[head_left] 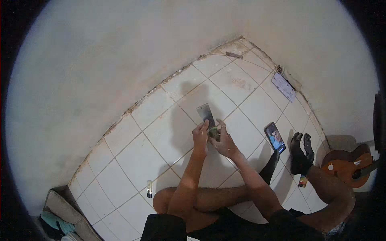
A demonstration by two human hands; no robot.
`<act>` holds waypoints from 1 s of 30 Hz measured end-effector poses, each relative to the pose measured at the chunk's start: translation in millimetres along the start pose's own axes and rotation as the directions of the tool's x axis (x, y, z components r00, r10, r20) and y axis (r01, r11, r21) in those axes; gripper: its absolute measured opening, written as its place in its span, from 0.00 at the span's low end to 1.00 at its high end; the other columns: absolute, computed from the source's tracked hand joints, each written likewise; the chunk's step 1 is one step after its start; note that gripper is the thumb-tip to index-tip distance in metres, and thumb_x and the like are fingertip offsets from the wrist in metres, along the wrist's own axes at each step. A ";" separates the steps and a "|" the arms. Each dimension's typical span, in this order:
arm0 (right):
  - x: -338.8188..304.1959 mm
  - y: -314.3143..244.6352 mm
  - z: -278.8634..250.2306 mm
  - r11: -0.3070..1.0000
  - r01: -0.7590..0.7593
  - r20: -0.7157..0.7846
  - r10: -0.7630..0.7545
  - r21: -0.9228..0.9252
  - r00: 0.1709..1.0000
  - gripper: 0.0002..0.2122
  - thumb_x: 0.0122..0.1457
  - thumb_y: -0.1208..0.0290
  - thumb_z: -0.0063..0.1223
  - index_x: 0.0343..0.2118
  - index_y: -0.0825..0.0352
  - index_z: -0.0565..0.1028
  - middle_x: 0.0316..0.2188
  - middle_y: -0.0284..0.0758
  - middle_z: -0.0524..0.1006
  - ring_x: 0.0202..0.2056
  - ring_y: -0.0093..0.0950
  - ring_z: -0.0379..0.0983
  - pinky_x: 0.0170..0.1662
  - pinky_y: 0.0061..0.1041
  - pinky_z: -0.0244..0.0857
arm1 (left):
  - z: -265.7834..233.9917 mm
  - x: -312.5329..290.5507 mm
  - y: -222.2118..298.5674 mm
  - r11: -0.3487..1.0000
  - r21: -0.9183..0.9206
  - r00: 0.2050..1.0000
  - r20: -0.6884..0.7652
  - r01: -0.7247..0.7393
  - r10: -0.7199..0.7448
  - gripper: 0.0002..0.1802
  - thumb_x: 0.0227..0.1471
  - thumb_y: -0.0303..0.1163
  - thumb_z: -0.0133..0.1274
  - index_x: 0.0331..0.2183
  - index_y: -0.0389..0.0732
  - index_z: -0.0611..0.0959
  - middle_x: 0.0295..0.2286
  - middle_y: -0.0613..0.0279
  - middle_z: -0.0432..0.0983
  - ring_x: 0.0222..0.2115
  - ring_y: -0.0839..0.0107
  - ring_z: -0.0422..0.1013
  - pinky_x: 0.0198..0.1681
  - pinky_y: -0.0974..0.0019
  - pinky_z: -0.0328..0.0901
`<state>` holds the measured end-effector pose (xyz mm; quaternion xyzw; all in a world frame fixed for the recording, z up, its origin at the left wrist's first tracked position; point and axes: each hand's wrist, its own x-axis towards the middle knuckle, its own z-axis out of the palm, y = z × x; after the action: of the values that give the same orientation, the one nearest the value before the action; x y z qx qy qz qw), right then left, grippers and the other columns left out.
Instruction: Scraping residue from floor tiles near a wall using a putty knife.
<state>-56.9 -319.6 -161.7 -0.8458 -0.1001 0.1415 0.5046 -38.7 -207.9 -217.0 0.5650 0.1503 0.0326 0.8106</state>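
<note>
Head feed: I see the left hand [200, 136] closed on a grey slab [205, 111], thumb on its face, above the tiled floor [120, 172]. Right hand [226, 145] half-curled at its lower end; its grip I cannot tell.

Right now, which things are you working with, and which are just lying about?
In use:
shiny flat rectangle, left hand
greenish piece, right hand

Lying about:
guitar
small clear-and-black thing
purplish sheet
lit phone, use unclear
</note>
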 end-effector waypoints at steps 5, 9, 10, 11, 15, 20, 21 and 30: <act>-12.5 -6.8 -0.4 0.893 -0.128 -0.200 0.044 -0.431 0.979 0.25 0.55 0.72 0.46 0.57 0.64 0.56 0.40 0.43 0.71 0.39 0.38 0.71 0.45 0.33 0.64 | -41.7 22.4 6.5 0.990 0.071 0.970 -0.221 0.121 -0.103 0.20 0.52 0.46 0.50 0.40 0.39 0.75 0.32 0.61 0.70 0.28 0.77 0.65 0.27 0.73 0.64; -23.2 -10.3 -1.6 0.706 -0.269 -0.112 0.262 -0.655 0.959 0.21 0.57 0.68 0.42 0.56 0.57 0.61 0.39 0.44 0.69 0.38 0.42 0.71 0.44 0.38 0.65 | -86.9 22.2 46.7 0.996 -0.018 0.913 -0.400 -0.090 0.075 0.19 0.53 0.45 0.46 0.40 0.40 0.73 0.34 0.61 0.66 0.33 0.72 0.64 0.33 0.68 0.64; -21.9 -10.1 0.4 0.706 -0.265 -0.106 0.261 -0.656 0.959 0.21 0.57 0.68 0.42 0.56 0.57 0.61 0.39 0.44 0.69 0.38 0.42 0.71 0.44 0.38 0.65 | -92.7 20.5 55.8 0.999 -0.035 0.918 -0.395 -0.036 0.019 0.19 0.53 0.45 0.46 0.40 0.40 0.73 0.34 0.61 0.66 0.33 0.72 0.64 0.33 0.68 0.64; -19.3 -9.4 3.3 0.704 -0.248 -0.066 0.276 -0.665 0.959 0.21 0.57 0.68 0.42 0.56 0.57 0.61 0.38 0.44 0.69 0.38 0.42 0.71 0.43 0.38 0.66 | -96.8 17.6 63.2 0.994 -0.070 0.905 -0.423 -0.082 0.045 0.19 0.52 0.43 0.46 0.40 0.40 0.73 0.33 0.62 0.66 0.33 0.71 0.65 0.33 0.67 0.64; 3.9 -2.8 17.0 0.703 -0.178 0.010 0.254 -0.689 0.967 0.21 0.56 0.70 0.42 0.55 0.57 0.62 0.37 0.44 0.69 0.38 0.43 0.71 0.41 0.39 0.67 | -102.3 17.9 80.9 0.987 -0.153 0.854 -0.518 -0.044 -0.043 0.18 0.50 0.41 0.48 0.39 0.39 0.72 0.32 0.61 0.65 0.33 0.69 0.65 0.32 0.65 0.64; 42.1 9.1 28.2 0.560 0.199 0.069 -0.245 -0.804 0.967 0.18 0.53 0.71 0.45 0.48 0.65 0.65 0.35 0.44 0.70 0.34 0.40 0.72 0.35 0.36 0.68 | -104.0 19.7 80.1 0.976 -0.207 0.842 -0.537 -0.071 -0.053 0.17 0.49 0.41 0.50 0.37 0.39 0.71 0.32 0.60 0.65 0.32 0.69 0.65 0.32 0.64 0.64; 46.9 11.3 28.9 0.318 0.302 0.138 -0.447 -0.899 0.884 0.16 0.50 0.71 0.49 0.42 0.70 0.67 0.35 0.44 0.70 0.30 0.37 0.73 0.29 0.33 0.69 | -104.9 20.6 79.7 0.972 -0.227 0.832 -0.549 -0.059 -0.078 0.17 0.49 0.41 0.49 0.37 0.39 0.71 0.32 0.60 0.65 0.32 0.69 0.65 0.32 0.64 0.63; 70.1 1.6 46.3 0.383 0.229 0.045 -0.434 -0.895 0.900 0.14 0.49 0.73 0.48 0.41 0.67 0.70 0.29 0.40 0.72 0.27 0.32 0.73 0.26 0.28 0.68 | -102.8 17.3 81.3 0.976 -0.201 0.847 -0.530 -0.090 -0.031 0.15 0.50 0.40 0.48 0.37 0.41 0.71 0.32 0.61 0.65 0.33 0.69 0.65 0.32 0.65 0.63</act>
<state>-6.7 -260.2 -193.7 -0.9535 -0.2760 -0.1197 0.0171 -41.5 -81.6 -177.9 0.4440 0.3548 0.2159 0.7940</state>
